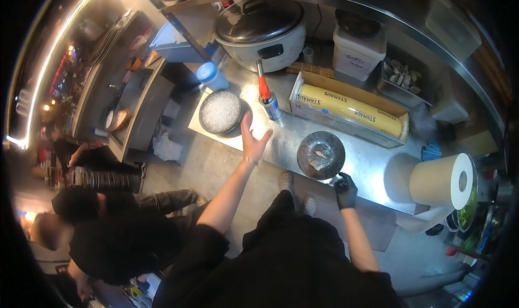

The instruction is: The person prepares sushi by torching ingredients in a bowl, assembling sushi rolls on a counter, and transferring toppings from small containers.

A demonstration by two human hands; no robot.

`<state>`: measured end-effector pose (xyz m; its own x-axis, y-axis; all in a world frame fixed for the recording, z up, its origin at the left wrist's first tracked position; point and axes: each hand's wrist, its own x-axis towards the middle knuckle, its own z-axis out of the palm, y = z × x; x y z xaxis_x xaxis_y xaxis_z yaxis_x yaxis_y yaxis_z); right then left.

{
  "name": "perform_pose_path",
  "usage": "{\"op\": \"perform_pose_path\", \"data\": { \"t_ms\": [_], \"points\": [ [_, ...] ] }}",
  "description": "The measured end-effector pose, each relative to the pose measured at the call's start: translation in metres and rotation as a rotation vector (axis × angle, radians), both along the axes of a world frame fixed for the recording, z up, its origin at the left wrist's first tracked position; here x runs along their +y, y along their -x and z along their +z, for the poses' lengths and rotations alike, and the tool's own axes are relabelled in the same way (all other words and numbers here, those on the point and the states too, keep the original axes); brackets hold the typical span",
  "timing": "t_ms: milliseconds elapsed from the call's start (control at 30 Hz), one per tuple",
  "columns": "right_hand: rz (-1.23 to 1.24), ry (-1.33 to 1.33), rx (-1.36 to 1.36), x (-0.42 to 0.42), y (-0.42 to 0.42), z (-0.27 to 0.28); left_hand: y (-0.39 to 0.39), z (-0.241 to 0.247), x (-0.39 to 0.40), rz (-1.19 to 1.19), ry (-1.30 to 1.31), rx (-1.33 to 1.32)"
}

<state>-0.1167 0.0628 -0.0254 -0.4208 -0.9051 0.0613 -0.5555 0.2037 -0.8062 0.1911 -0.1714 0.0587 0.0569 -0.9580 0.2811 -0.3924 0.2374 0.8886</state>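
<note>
My bare left hand (254, 142) is spread beside a dark bowl (204, 123) heaped with crushed ice (220, 111), its fingertips close to the rim. That bowl stands on a pale board (195, 121) at the left of the steel counter. To the right, a dark ribbed bowl (307, 145) holds two small pale pieces (318, 162). In a black glove, my right hand (346, 192) is at the counter's front edge, just below this bowl's rim. Something small and whitish shows by its fingertips; whether the hand grips it is unclear.
A blowtorch with a red head (264, 91) stands behind my left hand. Farther back are a large rice cooker (253, 50), a boxed yellow film roll (352, 108) and a white tub (357, 56). A paper roll (436, 181) is at right. Another person (121, 239) is close on the left.
</note>
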Motion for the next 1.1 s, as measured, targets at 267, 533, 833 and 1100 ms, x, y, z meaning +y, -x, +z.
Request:
{"op": "perform_pose_path", "data": {
  "t_ms": [267, 533, 833, 1100],
  "points": [
    [-0.073, -0.246, 0.14, -0.041, -0.002, 0.024, 0.027, -0.024, -0.121, -0.163, -0.112, 0.017],
    [0.207, -0.339, 0.208, -0.12, -0.026, -0.021, 0.023, -0.013, -0.106, -0.072, -0.099, -0.07],
    [0.318, 0.034, 0.131, -0.103, -0.028, -0.019, -0.02, 0.006, 0.021, -0.142, -0.093, 0.059],
    [0.356, 0.258, 0.158, -0.089, -0.012, 0.008, 0.037, 0.052, 0.17, 0.051, -0.147, -0.044]
  ]
}}
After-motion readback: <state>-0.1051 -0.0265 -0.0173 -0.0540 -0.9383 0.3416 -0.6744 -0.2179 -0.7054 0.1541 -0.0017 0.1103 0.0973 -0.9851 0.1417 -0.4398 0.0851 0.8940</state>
